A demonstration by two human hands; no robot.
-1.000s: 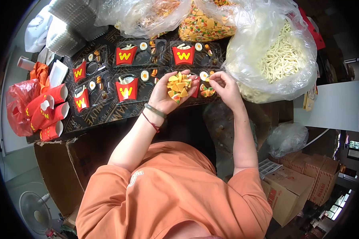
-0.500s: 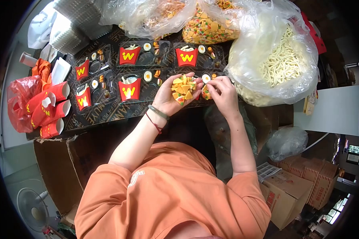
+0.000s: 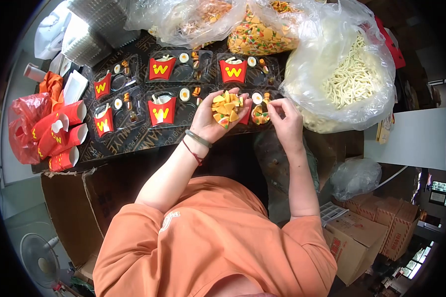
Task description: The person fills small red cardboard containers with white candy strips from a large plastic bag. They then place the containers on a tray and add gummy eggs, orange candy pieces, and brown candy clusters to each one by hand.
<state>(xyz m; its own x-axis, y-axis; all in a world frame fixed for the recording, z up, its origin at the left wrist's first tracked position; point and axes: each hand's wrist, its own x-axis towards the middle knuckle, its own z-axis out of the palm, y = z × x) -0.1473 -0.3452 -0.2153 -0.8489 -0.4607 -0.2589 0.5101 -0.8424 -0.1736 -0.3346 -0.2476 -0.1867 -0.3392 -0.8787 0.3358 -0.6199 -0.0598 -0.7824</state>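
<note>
My left hand (image 3: 210, 116) is palm up and cupped around a small heap of toy pizza slices (image 3: 226, 108), yellow-orange with some red and green. Just to its right, my right hand (image 3: 287, 121) has its thumb and forefinger drawn together in a pinch; whether a piece sits between the tips is too small to tell. Those fingertips are beside a clear plastic tray with a toy fried egg (image 3: 257, 98) and several pizza slices (image 3: 260, 115) in it. The tray's red fries box is mostly hidden behind my left hand.
Several clear trays hold red fries boxes (image 3: 161, 110), eggs and small food pieces. Bags of pizza slices (image 3: 262, 34) and pale strands (image 3: 352, 81) stand behind and right. Empty red boxes (image 3: 59, 136) and stacked clear trays (image 3: 91, 37) lie left.
My right hand has drawn slightly right and back from the near right tray, so the pizza slices there show more fully. My left hand stays almost still with its heap.
</note>
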